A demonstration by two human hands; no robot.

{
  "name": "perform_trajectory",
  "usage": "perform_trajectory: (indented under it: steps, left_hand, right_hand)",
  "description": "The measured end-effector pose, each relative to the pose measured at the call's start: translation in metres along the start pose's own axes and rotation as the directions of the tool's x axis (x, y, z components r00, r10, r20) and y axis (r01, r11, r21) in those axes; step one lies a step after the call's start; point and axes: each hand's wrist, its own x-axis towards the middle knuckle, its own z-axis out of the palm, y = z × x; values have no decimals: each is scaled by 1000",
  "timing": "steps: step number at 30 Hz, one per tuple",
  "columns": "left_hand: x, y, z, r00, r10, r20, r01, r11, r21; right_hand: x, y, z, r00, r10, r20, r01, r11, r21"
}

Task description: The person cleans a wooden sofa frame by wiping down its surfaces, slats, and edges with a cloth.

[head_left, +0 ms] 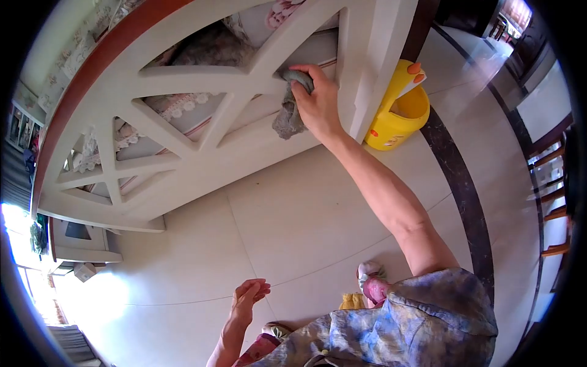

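"Where was the grey cloth (287,119)?"

"Upper middle of the frame, against the white lattice panel (238,101). The right hand (321,104) gripped it with bent fingers, a crumpled end sticking out below."

"And the left hand (247,296)?"

"Lower middle, over the pale floor (183,263), loosely half-open with its fingers close together."

"Anything in the way?"

"The panel's slanting bars and gaps broke up the surface there. A yellow bucket (397,125) stood just beside its end, upper right; wooden chairs (555,213) lined the right edge."
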Motion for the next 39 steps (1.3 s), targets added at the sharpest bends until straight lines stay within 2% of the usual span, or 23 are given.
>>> perform_trajectory:
  steps: [3,5,6,8,9,11,14,16,18,20,22,24,26,28,29,30,31,32,34,35,36,38,39]
  left_hand:
    - [-2,8,2,999,47,18,-48,999,12]
    - [0,16,3,998,69,11,-70,997,25]
    - [1,21,4,996,88,12,-88,996,35]
    - [3,40,6,994,105,1,-105,994,27]
    - [7,50,6,986,166,13,-167,985,41]
    - [15,77,12,958,286,8,-285,954,89]
    - [28,140,31,879,477,5,-471,867,161]
    - [23,188,62,797,601,65,-599,771,217]
    - [25,216,92,721,687,93,-692,703,167]
    - [27,233,121,717,687,122,-697,700,154]
    - [38,234,145,709,695,119,-705,698,122]
    - [40,231,164,700,704,119,-714,695,88]
    - [31,229,183,418,907,-48,-772,383,507]
    - [31,227,195,375,921,-103,-781,374,501]
    - [33,225,199,350,933,-79,-757,332,563]
    - [35,224,201,327,944,-52,-730,287,621]
    - [40,222,202,285,958,-17,-726,227,649]
    - [41,222,203,289,957,-15,-724,229,650]
    - [41,223,202,575,806,-137,-753,588,296]
    - [44,226,195,583,806,-105,-783,592,191]
    - [48,230,188,586,804,-103,-781,594,195]
    - [54,238,179,658,750,-67,-753,654,-70]
    - [52,242,179,698,715,-25,-708,684,-176]
  right_hand:
    - [6,3,7,998,-56,-39,59,996,74]
    - [7,3,12,1000,-21,1,19,942,336]
    - [7,1,12,1000,-20,0,19,940,342]
    - [9,-3,7,970,200,138,-243,788,565]
    - [11,-5,0,970,198,139,-242,785,570]
    - [14,-7,-19,849,343,402,-528,585,616]
    - [-5,-9,-36,772,362,523,-635,461,620]
    - [-14,-13,-46,755,333,565,-654,429,623]
    - [-20,-21,-51,699,308,645,-712,381,589]
    - [-26,-28,-53,707,289,645,-704,376,603]
    - [-30,-38,-56,690,314,652,-724,292,626]
    - [-36,-45,-55,697,343,629,-717,318,620]
    - [-41,-42,-56,703,376,604,-711,345,612]
    - [-47,-33,-56,757,389,524,-653,463,599]
    - [-50,-30,-54,820,357,446,-565,629,534]
    - [-52,-26,-55,818,363,446,-569,626,534]
    - [-53,-21,-57,864,309,397,-461,803,378]
    - [-54,-17,-59,900,240,363,-325,926,195]
    - [-55,-18,-64,907,243,343,-302,945,128]
    - [-55,-19,-66,915,241,323,-273,960,60]
    - [-54,-23,-71,915,244,321,-278,959,62]
    - [-52,-29,-82,810,362,461,-454,885,102]
    - [-55,-26,-86,809,364,461,-455,884,102]
